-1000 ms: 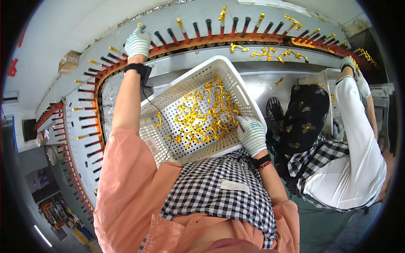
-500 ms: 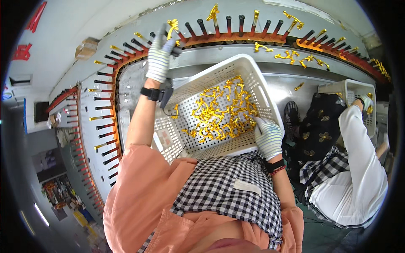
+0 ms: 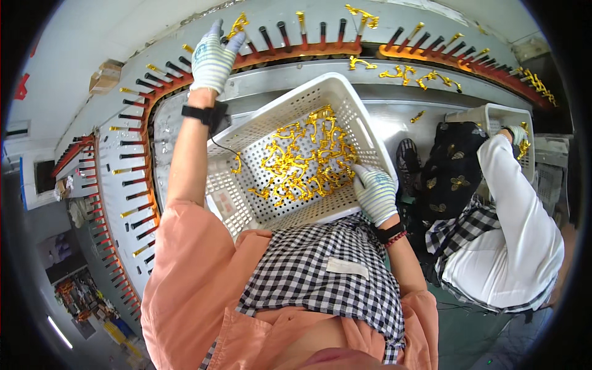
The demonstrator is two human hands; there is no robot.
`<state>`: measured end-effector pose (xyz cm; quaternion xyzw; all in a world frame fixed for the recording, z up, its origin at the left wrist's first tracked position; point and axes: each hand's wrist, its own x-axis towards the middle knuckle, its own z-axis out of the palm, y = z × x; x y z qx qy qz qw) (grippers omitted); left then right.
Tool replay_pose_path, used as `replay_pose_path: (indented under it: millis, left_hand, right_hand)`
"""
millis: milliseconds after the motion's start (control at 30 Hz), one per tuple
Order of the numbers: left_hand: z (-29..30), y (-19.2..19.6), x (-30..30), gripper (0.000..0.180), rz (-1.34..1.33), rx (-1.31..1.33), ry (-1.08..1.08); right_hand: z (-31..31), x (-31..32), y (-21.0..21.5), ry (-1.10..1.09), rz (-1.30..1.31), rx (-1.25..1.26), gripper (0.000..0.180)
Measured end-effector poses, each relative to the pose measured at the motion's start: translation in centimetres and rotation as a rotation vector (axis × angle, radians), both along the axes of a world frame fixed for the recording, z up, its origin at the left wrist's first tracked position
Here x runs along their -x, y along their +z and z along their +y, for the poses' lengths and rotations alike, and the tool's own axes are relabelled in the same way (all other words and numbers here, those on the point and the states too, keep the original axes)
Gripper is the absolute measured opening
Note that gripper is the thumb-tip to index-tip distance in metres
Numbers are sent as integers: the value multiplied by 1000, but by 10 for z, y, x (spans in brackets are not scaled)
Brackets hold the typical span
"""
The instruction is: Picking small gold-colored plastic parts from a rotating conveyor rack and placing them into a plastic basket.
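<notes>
My left hand (image 3: 213,61), in a striped glove, is raised at the conveyor's far left bend. Its fingers are apart, close beside a curved gold metal fitting (image 3: 238,24) at the top of a peg. Inside the near right corner of a white perforated basket (image 3: 364,111) is my right hand (image 3: 376,192), also gloved. Its fingers are curled close together beside the loose gold fittings (image 3: 302,163) in the basket. What its fingertips hold, if anything, is hidden.
Red and black pegs (image 3: 283,36) line the curving conveyor, several with gold tips. More gold fittings (image 3: 404,74) lie on the grey ledge. To my right, a co-worker in white sleeves (image 3: 515,191) reaches into another white basket (image 3: 493,120). A cardboard box (image 3: 106,77) stands at the far left.
My left hand has come away from the gold fitting, which now sits on a peg. The whole view has shifted, and my right hand remains in the basket's near right corner.
</notes>
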<state>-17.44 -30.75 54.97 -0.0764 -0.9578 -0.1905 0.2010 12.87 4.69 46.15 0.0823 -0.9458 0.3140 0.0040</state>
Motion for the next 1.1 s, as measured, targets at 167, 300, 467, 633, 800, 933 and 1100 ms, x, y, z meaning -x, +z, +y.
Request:
replay_pose_path:
  millis: [167, 300, 467, 633, 800, 933, 1100]
  left_hand:
    - [3, -1, 42, 64, -239, 199, 147]
    - [43, -17, 55, 56, -212, 214, 139]
    - [133, -21, 46, 55, -76, 190, -145]
    - [163, -10, 15, 61, -538, -902, -451]
    - [162, 13, -54, 69, -591, -1013, -580]
    - [151, 11, -65, 72, -503, -996, -569]
    - [153, 28, -85, 70, -171, -599, -591]
  right_hand:
    - [4, 28, 39, -81, -118, 516, 24]
    - [56, 72, 70, -189, 44, 367, 29]
    - [131, 139, 53, -520, 96, 306, 51]
    - [139, 230, 55, -602, -29, 32, 48]
    - [126, 242, 54, -555, -17, 119, 45]
    - [102, 240, 59, -627, -392, 1184, 34]
    - [73, 210, 57, -252, -267, 1410, 32]
